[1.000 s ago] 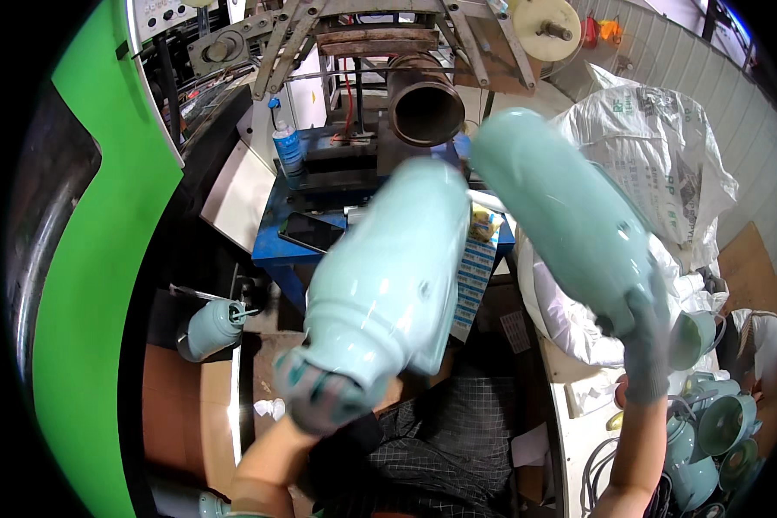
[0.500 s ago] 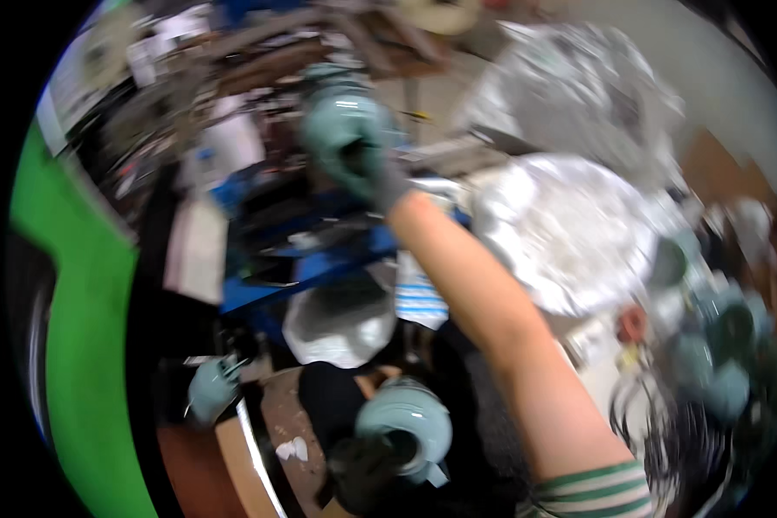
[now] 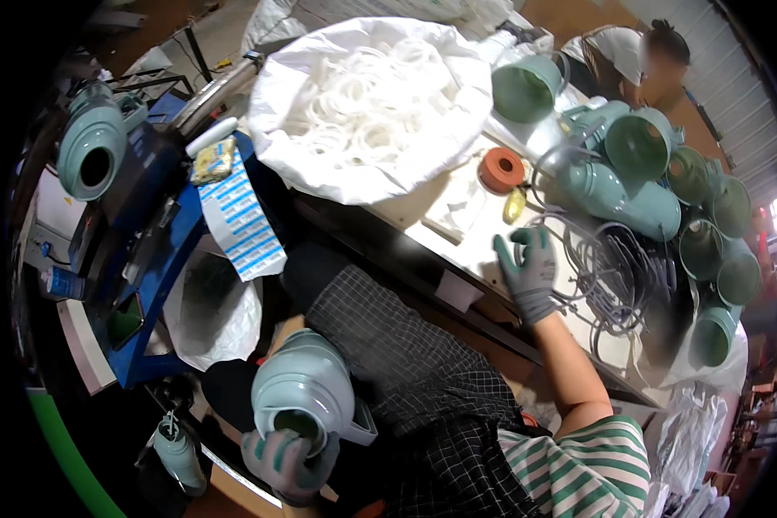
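Right hand (image 3: 531, 272): moved off the far-left vessel (image 3: 91, 129) since half a second ago, now over the white bench (image 3: 479, 250), near the grey wires (image 3: 609, 276); gloved, with fingers spread wide; cannot tell whether touching the benchtop.
Left hand (image 3: 289, 462): gloved, curled around the rim of the held vessel (image 3: 306, 384), gripping at the mouth.
Held vessel: pale green, glossy, with a side handle; lying tilted between the legs, mouth toward the body.
Far-left vessel: pale green too, with dark mouth facing the wearer, beyond the blue stand (image 3: 168, 285).
White sack (image 3: 276, 112): rolled wide at the rim, filled with white rings (image 3: 380, 104).
Red roll (image 3: 501, 170): lying on the bench, just beside a small yellow item (image 3: 514, 207).
Green shells (image 3: 639, 142): clustered at the right, past the wires.
Patterned strip (image 3: 242, 229): blue and white, hanging beside the blue stand, with a yellowish packet (image 3: 213, 162) on its upper end.
Co-worker (image 3: 609, 52): bent over at the upper right.
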Available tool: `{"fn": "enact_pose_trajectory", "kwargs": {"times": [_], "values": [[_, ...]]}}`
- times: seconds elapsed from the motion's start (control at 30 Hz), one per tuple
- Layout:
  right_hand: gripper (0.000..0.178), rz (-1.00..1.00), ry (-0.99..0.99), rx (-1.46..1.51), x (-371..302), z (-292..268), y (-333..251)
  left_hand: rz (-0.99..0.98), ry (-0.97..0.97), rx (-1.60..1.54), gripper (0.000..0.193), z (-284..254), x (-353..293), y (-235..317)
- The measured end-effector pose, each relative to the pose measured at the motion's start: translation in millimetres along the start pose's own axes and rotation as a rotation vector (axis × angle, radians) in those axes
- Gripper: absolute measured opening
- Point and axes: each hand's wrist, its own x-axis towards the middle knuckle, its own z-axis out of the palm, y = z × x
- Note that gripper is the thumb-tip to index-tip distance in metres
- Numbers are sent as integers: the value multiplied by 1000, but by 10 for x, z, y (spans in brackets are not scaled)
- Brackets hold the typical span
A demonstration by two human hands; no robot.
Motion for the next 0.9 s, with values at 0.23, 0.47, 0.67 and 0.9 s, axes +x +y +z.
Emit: {"fn": "enact_pose_trajectory", "kwargs": {"times": [0.23,0.47,0.67,0.9], "values": [[20,-157,-144,-549,-366,-110,899,20,-79,23,34,158,-33,102],[29,-204,184,124,-148,-179,-125,33,233,-113,77,84,-146,-136],[33,-830,-271,1171,-11,-43,-1644,-269,358,104,60,130,382,-462],[77,-634,-615,1214,-270,279,-2542,-547,808,-257,24,-110,126,-957]]}}
